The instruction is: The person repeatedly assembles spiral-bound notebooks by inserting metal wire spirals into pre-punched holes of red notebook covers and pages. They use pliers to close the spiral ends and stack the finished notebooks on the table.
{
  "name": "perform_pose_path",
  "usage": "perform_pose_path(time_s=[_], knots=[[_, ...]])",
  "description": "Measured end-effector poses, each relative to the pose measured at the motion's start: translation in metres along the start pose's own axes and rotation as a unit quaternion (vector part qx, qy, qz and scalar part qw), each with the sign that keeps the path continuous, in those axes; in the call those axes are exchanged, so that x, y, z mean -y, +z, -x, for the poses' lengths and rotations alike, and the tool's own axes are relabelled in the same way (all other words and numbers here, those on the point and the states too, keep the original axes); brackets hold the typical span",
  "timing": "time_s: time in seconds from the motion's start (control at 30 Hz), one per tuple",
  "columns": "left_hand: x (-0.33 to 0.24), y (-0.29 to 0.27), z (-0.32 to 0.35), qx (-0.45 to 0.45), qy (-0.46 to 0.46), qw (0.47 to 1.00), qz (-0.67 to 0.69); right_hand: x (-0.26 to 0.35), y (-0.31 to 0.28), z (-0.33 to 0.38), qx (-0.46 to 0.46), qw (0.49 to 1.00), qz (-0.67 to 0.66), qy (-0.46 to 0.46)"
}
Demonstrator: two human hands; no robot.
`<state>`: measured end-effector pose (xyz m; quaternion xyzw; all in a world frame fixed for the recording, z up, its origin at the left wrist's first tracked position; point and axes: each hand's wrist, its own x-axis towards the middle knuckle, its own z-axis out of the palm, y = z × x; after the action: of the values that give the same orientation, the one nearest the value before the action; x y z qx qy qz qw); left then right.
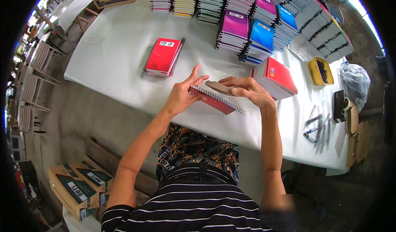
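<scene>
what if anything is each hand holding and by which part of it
The left hand holds a red spiral notebook by its left end; the right hand holds a flat grey-brown piece by its right end.

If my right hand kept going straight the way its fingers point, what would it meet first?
Most likely your left hand, since your right hand points left toward it; this one view leaves depth unclear.

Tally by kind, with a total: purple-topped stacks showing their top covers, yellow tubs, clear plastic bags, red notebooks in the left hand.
Purple-topped stacks: 2
Yellow tub: 1
Clear plastic bag: 1
Red notebook in left hand: 1
Total: 5
</scene>
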<state>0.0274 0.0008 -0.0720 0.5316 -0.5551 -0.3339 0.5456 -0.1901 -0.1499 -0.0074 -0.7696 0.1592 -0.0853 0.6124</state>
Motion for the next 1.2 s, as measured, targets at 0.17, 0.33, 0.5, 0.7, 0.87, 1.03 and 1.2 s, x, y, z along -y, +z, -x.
perform_pose_path(time_s=[0.17, 0.33, 0.5, 0.7, 0.87, 1.03, 1.2], knots=[[-0.017, -0.018, -0.007, 0.119, -0.143, 0.979, 0.078, -0.006, -0.004, 0.038, -0.139, 0.986, 0.082, 0.032], [-0.053, -0.048, -0.014, -0.003, 0.035, 0.999, 0.022, -0.037, 0.006, 0.087, -0.253, 0.95, 0.181, 0.038], [-0.039, -0.011, -0.007, 0.022, 0.063, 0.983, -0.171, -0.033, 0.03, 0.117, -0.294, 0.863, 0.407, -0.057], [-0.007, 0.036, 0.018, 0.02, 0.082, 0.957, -0.278, -0.062, -0.074, 0.29, -0.547, 0.661, 0.469, 0.209], [-0.001, 0.033, 0.016, 0.074, 0.125, 0.872, -0.468, -0.102, -0.088, 0.366, -0.468, 0.701, 0.399, 0.362], [-0.002, 0.039, 0.023, 0.028, 0.085, 0.898, -0.431, -0.108, -0.056, 0.341, -0.446, 0.652, 0.534, 0.301], [-0.004, 0.043, 0.022, 0.035, 0.111, 0.869, -0.481, -0.117, -0.07, 0.368, -0.372, 0.674, 0.568, 0.292]])
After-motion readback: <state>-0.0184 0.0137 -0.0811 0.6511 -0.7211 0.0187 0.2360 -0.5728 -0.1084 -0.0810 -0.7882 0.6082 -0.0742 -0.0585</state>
